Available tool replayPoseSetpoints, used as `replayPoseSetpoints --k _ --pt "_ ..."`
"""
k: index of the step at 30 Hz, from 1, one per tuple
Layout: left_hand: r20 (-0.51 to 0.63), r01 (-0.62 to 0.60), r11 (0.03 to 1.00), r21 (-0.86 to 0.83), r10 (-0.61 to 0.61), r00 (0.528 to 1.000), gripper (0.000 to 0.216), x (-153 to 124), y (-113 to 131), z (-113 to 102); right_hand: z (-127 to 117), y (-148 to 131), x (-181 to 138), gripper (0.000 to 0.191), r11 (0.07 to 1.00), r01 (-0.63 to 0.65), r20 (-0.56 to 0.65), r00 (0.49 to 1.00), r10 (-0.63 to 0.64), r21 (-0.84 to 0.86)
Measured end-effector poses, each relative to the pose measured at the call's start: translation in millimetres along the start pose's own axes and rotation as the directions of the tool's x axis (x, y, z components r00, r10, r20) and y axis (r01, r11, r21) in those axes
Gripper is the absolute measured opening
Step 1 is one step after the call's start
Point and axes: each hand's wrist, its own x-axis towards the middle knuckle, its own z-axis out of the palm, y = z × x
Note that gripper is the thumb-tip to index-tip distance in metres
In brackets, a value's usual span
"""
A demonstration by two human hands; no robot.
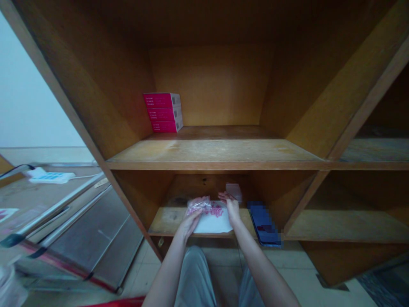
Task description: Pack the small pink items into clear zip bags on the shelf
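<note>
Pink bits (216, 210) lie in a loose cluster on the white sheet (212, 225), which rests on the lower shelf (164, 221) between the two hands. The step in hand looks like close finger work with these bits and the clear bag (193, 206) at their left. The left hand (191, 220) has its thumb on the near side of the bag and its fingers behind, clamped on the crinkled film. The right hand (233, 207) reaches in over the sheet's right side, fingers stretched towards the bits; whether they are pinched on anything I cannot tell. A packet (235, 192) shows just beyond them, but contact is unclear.

By my judgement, the next move calls for a light, precise pinch and a steady bag, since the bits look small enough to scatter.

To the right lies a dark blue thing (263, 224), too blurred to name. Three stacked boxes (162, 113) stand on the upper shelf (220, 150), well apart from the work. That shelf roofs the hands' space, and the side walls hem it in, so reaching upward is limited. A power strip (53, 176) lies far left.
</note>
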Motion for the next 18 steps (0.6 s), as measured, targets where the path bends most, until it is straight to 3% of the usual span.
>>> replayPoseSetpoints --k 8,13,18 --pt "0.018 0.063 0.997 0.033 -0.064 0.998 0.047 1.5 -5.7 -6.5 -3.5 42.5 2.5 0.048 0.984 0.087 -0.017 0.996 -0.091 -0.157" --pt "0.02 0.08 0.994 0.069 -0.081 0.996 0.044 1.5 -5.2 -3.9 -0.2 49.3 6.5 0.055 0.964 0.053 -0.02 0.998 -0.06 -0.262" --pt "0.032 0.084 0.992 0.095 -0.088 0.996 0.043 4.3 -5.2 -3.9 -0.1 55.9 10.5 0.056 0.977 0.004 -0.048 0.999 -0.015 -0.214"
